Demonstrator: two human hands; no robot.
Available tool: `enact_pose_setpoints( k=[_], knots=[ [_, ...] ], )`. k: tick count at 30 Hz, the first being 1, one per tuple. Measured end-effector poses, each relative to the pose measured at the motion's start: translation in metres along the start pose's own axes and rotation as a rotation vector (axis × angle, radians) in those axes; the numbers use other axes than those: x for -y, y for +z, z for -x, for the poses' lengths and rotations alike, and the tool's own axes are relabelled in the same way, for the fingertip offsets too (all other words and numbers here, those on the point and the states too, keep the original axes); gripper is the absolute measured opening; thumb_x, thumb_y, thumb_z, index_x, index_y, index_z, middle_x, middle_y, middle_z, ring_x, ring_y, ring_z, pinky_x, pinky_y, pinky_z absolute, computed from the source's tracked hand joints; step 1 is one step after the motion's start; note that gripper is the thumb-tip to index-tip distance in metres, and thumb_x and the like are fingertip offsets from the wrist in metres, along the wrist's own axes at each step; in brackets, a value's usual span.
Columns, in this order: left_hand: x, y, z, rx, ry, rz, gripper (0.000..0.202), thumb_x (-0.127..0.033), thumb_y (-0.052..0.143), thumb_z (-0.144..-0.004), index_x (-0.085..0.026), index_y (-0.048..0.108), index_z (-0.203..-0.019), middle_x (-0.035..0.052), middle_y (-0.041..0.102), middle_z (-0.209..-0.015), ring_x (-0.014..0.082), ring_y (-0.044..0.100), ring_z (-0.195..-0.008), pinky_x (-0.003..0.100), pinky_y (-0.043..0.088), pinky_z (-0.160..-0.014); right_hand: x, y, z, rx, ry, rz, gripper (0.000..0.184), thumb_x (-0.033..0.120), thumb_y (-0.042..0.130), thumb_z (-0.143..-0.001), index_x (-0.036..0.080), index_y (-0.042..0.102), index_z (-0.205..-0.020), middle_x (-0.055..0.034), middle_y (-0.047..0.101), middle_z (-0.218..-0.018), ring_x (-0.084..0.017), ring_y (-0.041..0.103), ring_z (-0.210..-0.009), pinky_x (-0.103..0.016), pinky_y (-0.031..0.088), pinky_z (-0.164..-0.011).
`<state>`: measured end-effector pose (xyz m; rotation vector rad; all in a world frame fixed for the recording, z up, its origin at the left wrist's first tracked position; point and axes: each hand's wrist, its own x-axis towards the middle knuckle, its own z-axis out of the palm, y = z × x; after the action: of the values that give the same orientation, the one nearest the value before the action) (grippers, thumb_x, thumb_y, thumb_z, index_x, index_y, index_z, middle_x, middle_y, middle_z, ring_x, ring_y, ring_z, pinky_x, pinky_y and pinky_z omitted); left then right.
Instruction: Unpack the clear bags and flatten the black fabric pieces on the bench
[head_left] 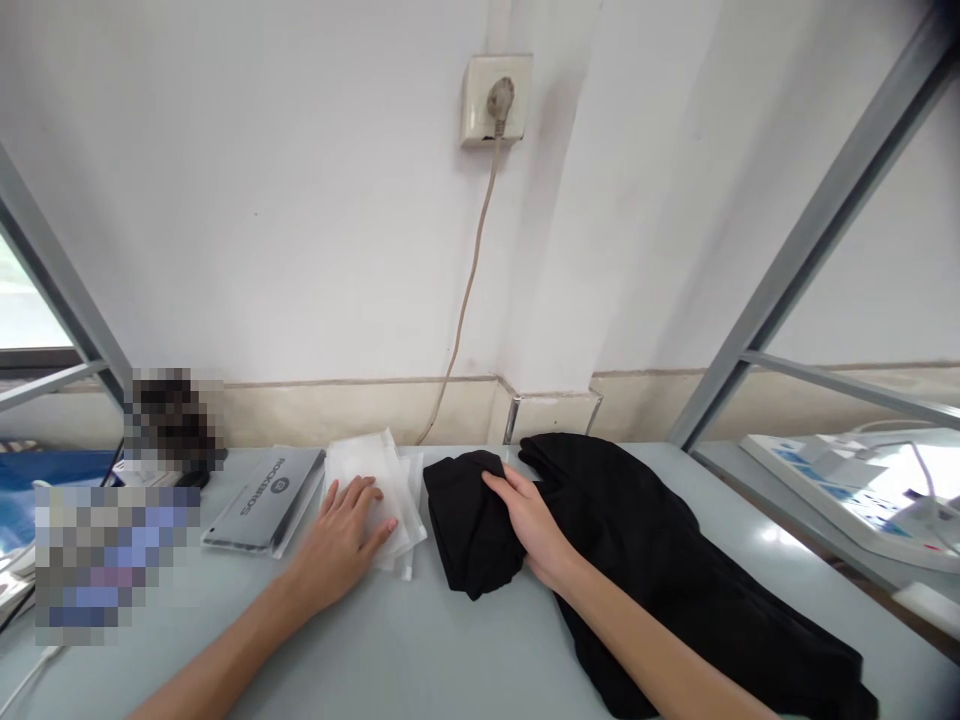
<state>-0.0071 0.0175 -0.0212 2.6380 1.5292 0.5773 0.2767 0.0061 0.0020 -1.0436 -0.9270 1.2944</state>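
My left hand (349,535) lies with its fingers spread on a small stack of translucent white plastic bags (375,460). To the right of the bags, my right hand (536,525) grips a folded black cloth bundle (472,530), the thumb on top and the other fingers hidden. A larger black garment (660,560) is spread on the table beyond and beneath my right forearm. Left of the bags lies a grey ROCKBROS package (266,500) in a clear sleeve.
The light grey table (300,660) meets a white wall with a socket (496,100) and a hanging cord (472,270). Metal frame bars (810,220) slope at both sides. Blurred-out items (116,565) are at the left; a white and blue box (847,500) stands right.
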Motion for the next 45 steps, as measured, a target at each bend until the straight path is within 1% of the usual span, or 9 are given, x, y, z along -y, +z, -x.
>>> enact_pose_setpoints(
  k=[7, 13, 17, 23, 27, 30, 32, 37, 45],
  knots=[
    [0.006, 0.014, 0.004, 0.063, 0.018, -0.06, 0.058, -0.061, 0.044, -0.104, -0.025, 0.049, -0.149, 0.0118, 0.04, -0.166, 0.0391, 0.027, -0.157, 0.07, 0.021, -0.124, 0.001, 0.0, 0.002, 0.041, 0.049, 0.041, 0.039, 0.044, 0.077, -0.082, 0.026, 0.078, -0.116, -0.0035, 0.08, -0.115, -0.03, 0.07, -0.112, -0.044, 0.045, -0.111],
    [-0.009, -0.001, 0.001, -0.043, 0.116, 0.039, 0.046, -0.046, 0.049, -0.106, -0.027, 0.046, -0.147, 0.0094, 0.049, -0.16, 0.0316, 0.035, -0.155, 0.063, 0.02, -0.128, 0.009, 0.008, 0.014, 0.238, 0.069, 0.049, 0.045, 0.05, 0.077, -0.086, 0.028, 0.074, -0.125, -0.0038, 0.076, -0.124, -0.029, 0.069, -0.115, -0.045, 0.043, -0.115],
    [-0.016, -0.007, 0.0, -0.092, 0.134, 0.109, 0.053, -0.033, 0.052, -0.104, -0.027, 0.033, -0.153, 0.0102, 0.054, -0.153, 0.0285, 0.044, -0.149, 0.061, 0.02, -0.129, 0.003, 0.007, 0.013, 0.434, 0.018, 0.289, 0.04, 0.05, 0.063, -0.096, 0.025, 0.071, -0.127, -0.0062, 0.075, -0.124, -0.031, 0.066, -0.119, -0.05, 0.045, -0.112],
    [-0.009, -0.002, -0.001, -0.082, 0.066, 0.128, 0.049, -0.027, 0.052, -0.102, -0.026, 0.034, -0.148, 0.0107, 0.055, -0.148, 0.0282, 0.051, -0.141, 0.062, 0.021, -0.128, -0.007, 0.003, 0.017, 0.238, -0.467, 1.021, 0.05, 0.024, 0.059, -0.096, 0.024, 0.049, -0.145, -0.0131, 0.055, -0.144, -0.034, 0.048, -0.131, -0.056, 0.04, -0.113],
    [-0.007, 0.001, -0.002, -0.082, 0.036, 0.151, 0.046, -0.025, 0.051, -0.102, -0.026, 0.036, -0.145, 0.0103, 0.054, -0.147, 0.0293, 0.052, -0.139, 0.064, 0.023, -0.126, 0.005, 0.007, 0.027, 0.428, -0.505, 1.107, 0.011, 0.033, 0.058, -0.102, 0.026, 0.058, -0.11, -0.0039, 0.064, -0.107, -0.025, 0.057, -0.103, -0.045, 0.047, -0.096],
    [-0.008, 0.002, -0.002, -0.085, 0.02, 0.174, 0.044, -0.022, 0.051, -0.1, -0.027, 0.041, -0.143, 0.0103, 0.056, -0.144, 0.0318, 0.051, -0.138, 0.065, 0.029, -0.123, 0.007, 0.008, 0.029, 0.606, -0.45, 1.174, 0.032, 0.044, 0.08, -0.086, 0.026, 0.058, -0.099, -0.0002, 0.063, -0.098, -0.025, 0.054, -0.098, -0.043, 0.045, -0.092],
    [-0.009, 0.003, -0.002, -0.093, 0.018, 0.188, 0.043, -0.021, 0.051, -0.099, -0.026, 0.044, -0.141, 0.0102, 0.058, -0.142, 0.0322, 0.052, -0.137, 0.064, 0.032, -0.122, 0.004, 0.007, 0.028, 0.638, -0.456, 1.191, 0.025, 0.037, 0.078, -0.089, 0.025, 0.058, -0.096, 0.0002, 0.062, -0.099, -0.024, 0.052, -0.099, -0.041, 0.043, -0.092],
    [-0.008, 0.002, -0.002, -0.107, 0.01, 0.217, 0.038, -0.026, 0.051, -0.101, -0.026, 0.047, -0.14, 0.0094, 0.059, -0.141, 0.0308, 0.053, -0.136, 0.061, 0.033, -0.122, 0.005, 0.005, 0.026, 0.59, -0.462, 0.98, 0.019, 0.029, 0.048, -0.107, 0.024, 0.057, -0.092, 0.0003, 0.059, -0.097, -0.019, 0.052, -0.093, -0.037, 0.04, -0.091],
    [-0.014, -0.011, -0.001, -0.148, 0.002, 0.3, 0.038, -0.044, 0.047, -0.107, -0.026, 0.05, -0.14, 0.0107, 0.062, -0.138, 0.0302, 0.058, -0.13, 0.056, 0.044, -0.115, 0.008, 0.004, 0.016, 0.348, 0.024, 0.109, 0.037, 0.059, 0.06, -0.096, 0.025, 0.048, -0.089, 0.0043, 0.046, -0.075, -0.014, 0.047, -0.064, -0.027, 0.041, -0.062]
  ],
)
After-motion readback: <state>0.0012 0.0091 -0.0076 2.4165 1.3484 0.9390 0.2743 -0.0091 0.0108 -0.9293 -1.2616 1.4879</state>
